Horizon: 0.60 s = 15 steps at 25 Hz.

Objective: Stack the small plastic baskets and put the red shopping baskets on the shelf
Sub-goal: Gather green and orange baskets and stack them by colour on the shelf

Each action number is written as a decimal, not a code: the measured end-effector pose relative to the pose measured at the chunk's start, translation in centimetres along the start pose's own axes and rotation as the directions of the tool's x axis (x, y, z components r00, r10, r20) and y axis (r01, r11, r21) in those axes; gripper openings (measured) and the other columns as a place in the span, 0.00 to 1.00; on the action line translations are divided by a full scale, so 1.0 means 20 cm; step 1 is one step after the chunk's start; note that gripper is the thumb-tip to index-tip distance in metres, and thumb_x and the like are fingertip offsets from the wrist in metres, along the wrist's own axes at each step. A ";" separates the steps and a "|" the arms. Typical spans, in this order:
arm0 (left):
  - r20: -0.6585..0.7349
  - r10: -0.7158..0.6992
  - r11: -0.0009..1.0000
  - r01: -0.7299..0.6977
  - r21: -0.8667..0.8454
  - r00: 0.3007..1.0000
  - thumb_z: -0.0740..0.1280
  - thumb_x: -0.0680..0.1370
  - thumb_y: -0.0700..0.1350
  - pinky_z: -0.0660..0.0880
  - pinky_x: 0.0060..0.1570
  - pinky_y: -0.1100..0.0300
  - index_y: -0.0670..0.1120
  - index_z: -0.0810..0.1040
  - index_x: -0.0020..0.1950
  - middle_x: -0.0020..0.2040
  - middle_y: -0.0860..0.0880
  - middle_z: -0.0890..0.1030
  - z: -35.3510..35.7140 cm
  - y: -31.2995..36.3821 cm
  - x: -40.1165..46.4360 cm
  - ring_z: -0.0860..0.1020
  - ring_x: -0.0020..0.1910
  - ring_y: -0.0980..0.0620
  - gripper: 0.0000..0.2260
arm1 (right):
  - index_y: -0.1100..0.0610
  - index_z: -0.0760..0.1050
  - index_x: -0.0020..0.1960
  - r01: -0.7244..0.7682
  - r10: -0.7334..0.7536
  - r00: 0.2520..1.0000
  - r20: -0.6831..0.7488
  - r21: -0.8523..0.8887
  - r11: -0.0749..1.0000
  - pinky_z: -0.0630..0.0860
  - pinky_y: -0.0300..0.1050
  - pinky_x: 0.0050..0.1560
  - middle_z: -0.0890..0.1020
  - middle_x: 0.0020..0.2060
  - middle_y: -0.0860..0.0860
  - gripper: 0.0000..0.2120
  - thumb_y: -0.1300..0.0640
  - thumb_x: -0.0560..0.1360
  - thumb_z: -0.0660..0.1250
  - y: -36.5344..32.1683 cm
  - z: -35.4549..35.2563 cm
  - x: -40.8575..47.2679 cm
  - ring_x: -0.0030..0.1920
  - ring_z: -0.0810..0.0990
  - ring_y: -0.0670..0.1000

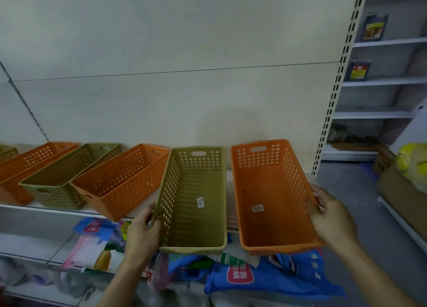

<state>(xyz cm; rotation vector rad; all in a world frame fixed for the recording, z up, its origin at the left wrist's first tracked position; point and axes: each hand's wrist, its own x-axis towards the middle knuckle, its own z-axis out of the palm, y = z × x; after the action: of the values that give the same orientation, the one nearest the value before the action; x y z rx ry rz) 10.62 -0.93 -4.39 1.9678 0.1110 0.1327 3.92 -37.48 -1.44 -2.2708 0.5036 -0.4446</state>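
Two grips closed: left hand (141,232) on olive basket (194,205), right hand (332,219) on orange basket (272,202), fingertips hidden.

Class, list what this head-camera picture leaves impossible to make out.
- Sticker in the green basket: print too small.
- Leftmost basket: cut off by the left edge.
- Bags below: partly hidden by the baskets and both hands.
- Red shopping baskets: none in view.

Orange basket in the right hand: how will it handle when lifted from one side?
Probably light: the orange basket is empty, thin perforated plastic. Its long walls may flex under the right hand, whose grip is on one side only. It overhangs the shelf edge, so it could tip forward.
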 end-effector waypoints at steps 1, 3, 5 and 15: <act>-0.027 0.017 1.000 -0.017 -0.003 0.999 0.63 0.79 0.37 0.79 0.54 0.45 0.53 0.76 0.66 0.56 0.50 0.82 -0.04 -0.03 -0.05 0.81 0.54 0.49 0.18 | 0.43 0.69 0.70 -0.001 0.001 1.000 -0.018 0.013 1.000 0.75 0.51 0.45 0.82 0.55 0.53 0.19 0.53 0.80 0.59 -0.01 0.00 -0.06 0.46 0.78 0.54; -0.080 0.037 0.999 -0.040 -0.027 0.996 0.64 0.79 0.36 0.79 0.54 0.46 0.53 0.78 0.63 0.53 0.52 0.82 -0.13 -0.07 -0.17 0.81 0.52 0.51 0.17 | 0.45 0.69 0.70 -0.009 0.010 0.999 -0.038 0.029 1.000 0.76 0.52 0.45 0.82 0.55 0.54 0.20 0.56 0.79 0.59 -0.05 0.03 -0.19 0.46 0.78 0.53; -0.108 0.048 0.997 -0.054 -0.047 0.993 0.65 0.78 0.36 0.80 0.53 0.47 0.55 0.78 0.60 0.53 0.52 0.83 -0.25 -0.14 -0.27 0.82 0.52 0.51 0.17 | 0.47 0.69 0.70 0.008 -0.005 0.998 -0.062 0.038 0.999 0.77 0.55 0.46 0.82 0.57 0.55 0.20 0.57 0.78 0.60 -0.10 0.07 -0.35 0.49 0.80 0.56; -0.175 0.089 0.995 -0.095 -0.025 0.981 0.65 0.77 0.39 0.81 0.50 0.47 0.53 0.79 0.60 0.49 0.53 0.85 -1.08 -0.59 -0.69 0.83 0.49 0.52 0.15 | 0.33 0.73 0.57 0.063 -0.055 0.996 -0.076 0.117 0.991 0.77 0.51 0.37 0.84 0.52 0.56 0.21 0.59 0.76 0.62 -0.48 0.45 -1.15 0.44 0.83 0.56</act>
<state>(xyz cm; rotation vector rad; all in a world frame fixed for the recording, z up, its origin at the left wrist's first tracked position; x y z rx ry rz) -6.38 21.41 -7.46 1.9268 0.1306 0.3647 -9.70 -14.94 -4.02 -2.1654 0.4354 -0.5730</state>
